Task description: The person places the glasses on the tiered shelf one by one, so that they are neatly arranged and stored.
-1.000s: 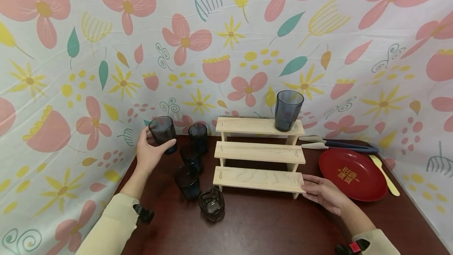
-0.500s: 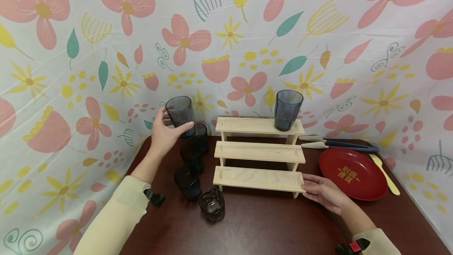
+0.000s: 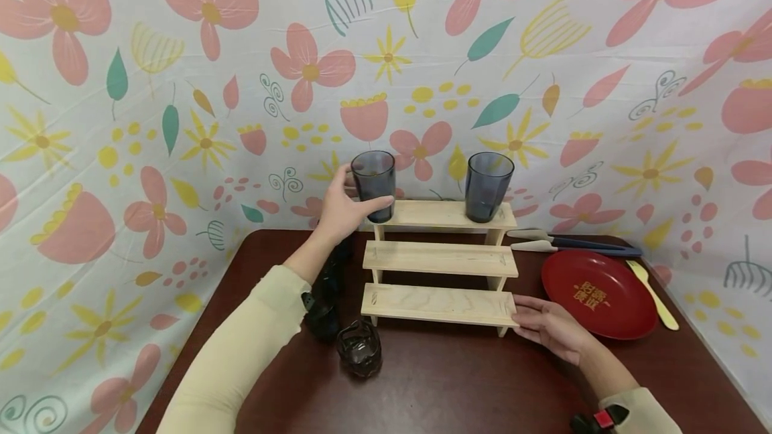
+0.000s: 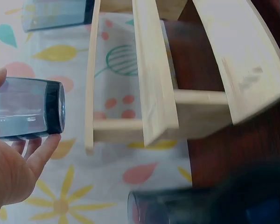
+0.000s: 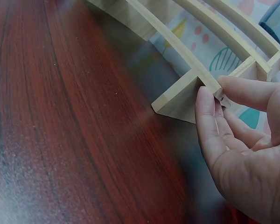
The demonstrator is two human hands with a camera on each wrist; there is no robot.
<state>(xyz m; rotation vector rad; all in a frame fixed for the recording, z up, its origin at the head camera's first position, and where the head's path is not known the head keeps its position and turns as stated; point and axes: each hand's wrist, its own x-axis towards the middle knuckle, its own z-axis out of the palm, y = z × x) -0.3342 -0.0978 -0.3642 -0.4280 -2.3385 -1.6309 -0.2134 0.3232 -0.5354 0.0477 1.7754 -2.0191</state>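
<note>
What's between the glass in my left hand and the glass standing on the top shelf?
Nothing stands between the held glass and the standing glass; the head view shows only bare top shelf, with patterned cloth behind.

Room between held glass [image 3: 375,181] and standing glass [image 3: 487,186]

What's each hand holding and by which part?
Left hand: a blue glass, by its sides. Right hand: the wooden rack, by its lowest shelf's right end.

Soft, even light; whitish glare on the tabletop [image 5: 79,140]; left wrist view's lower right blurred
</note>
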